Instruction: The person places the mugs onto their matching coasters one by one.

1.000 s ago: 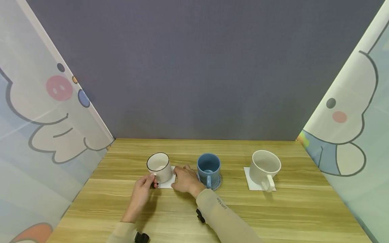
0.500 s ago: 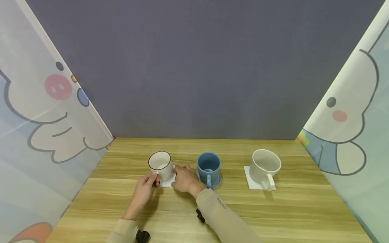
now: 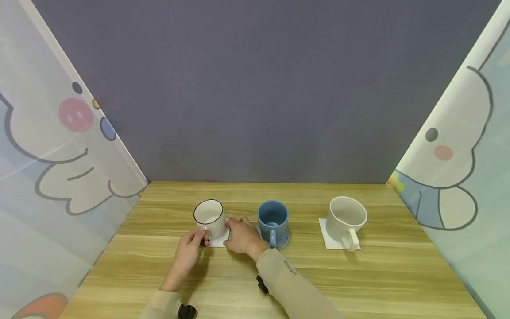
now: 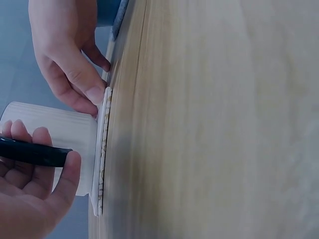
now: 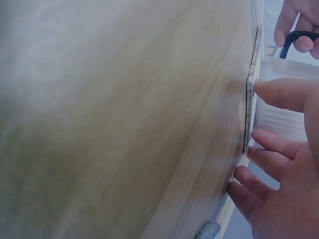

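Observation:
A ribbed white mug (image 3: pixel 215 228) with a dark rim stands upright over a white square coaster (image 3: pixel 218 242) at the left of the table. My left hand (image 3: pixel 188 250) pinches its black handle (image 4: pixel 37 153) between thumb and fingers. From the right, my right hand (image 3: pixel 244 237) holds the coaster by its edges; in the right wrist view the thumb is at one corner and fingertips are along the adjoining side. The coaster's patterned edge (image 4: pixel 102 154) lies against the wood in the left wrist view. Part of the mug is hidden behind the left fingers.
Just right of my right hand, a blue mug (image 3: pixel 273 221) stands on a round blue-grey coaster (image 3: pixel 284 241). Farther right, a plain white mug (image 3: pixel 345 226) sits on another white square coaster (image 3: pixel 330 241). A dark grey panel (image 3: pixel 255 97) rises behind the wooden table (image 3: pixel 382 274).
My left hand and the ribbed mug have shifted slightly to the right over the coaster. The right hand stays at the coaster's edge, and the other mugs have not moved.

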Motion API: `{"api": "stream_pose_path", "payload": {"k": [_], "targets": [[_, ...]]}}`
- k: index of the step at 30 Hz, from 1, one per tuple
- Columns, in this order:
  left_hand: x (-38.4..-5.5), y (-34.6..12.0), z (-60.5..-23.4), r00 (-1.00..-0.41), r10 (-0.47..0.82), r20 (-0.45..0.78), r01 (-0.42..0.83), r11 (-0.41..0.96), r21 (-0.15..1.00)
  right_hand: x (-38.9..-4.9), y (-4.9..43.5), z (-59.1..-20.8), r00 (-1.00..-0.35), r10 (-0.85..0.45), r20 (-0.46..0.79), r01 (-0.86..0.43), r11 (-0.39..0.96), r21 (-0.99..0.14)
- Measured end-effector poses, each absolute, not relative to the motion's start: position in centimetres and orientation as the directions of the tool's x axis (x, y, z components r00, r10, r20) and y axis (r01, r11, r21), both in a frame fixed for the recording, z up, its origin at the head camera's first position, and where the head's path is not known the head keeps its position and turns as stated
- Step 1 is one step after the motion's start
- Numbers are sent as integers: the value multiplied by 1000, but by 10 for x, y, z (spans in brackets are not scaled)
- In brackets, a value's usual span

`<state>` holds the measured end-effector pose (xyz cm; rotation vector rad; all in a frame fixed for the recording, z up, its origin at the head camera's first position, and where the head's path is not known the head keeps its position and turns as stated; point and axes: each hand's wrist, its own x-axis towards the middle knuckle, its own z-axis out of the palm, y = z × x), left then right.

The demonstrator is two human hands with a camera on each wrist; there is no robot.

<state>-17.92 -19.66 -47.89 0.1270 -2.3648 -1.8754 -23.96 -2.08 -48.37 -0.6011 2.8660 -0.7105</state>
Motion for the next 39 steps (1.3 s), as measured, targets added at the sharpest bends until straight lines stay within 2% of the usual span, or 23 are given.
{"api": "stream_pose_path", "payload": {"k": [7,15,23,29,35,39], "targets": [[-179,-197,-479,-991,-129,48,20,209,978,-238,-21,-483,-909,-416,-18,-362,811,-459],[-179,-201,-480,-993,-108,39,13,234,972,-227,-22,-475,-894,-446,46,-430,823,-371],[-182,-203,-481,-994,-98,39,11,275,961,-211,-17,-447,-892,-448,60,-430,801,-417],[-180,-206,-478,-993,-100,65,16,426,905,-200,-8,-426,-883,-461,92,-452,778,-437],[-176,-208,-472,-984,-111,138,36,638,769,-189,5,-408,-874,-457,164,-478,751,-455],[-174,-208,-467,-976,-120,179,36,728,685,-185,16,-400,-864,-457,214,-500,720,-481]]}}
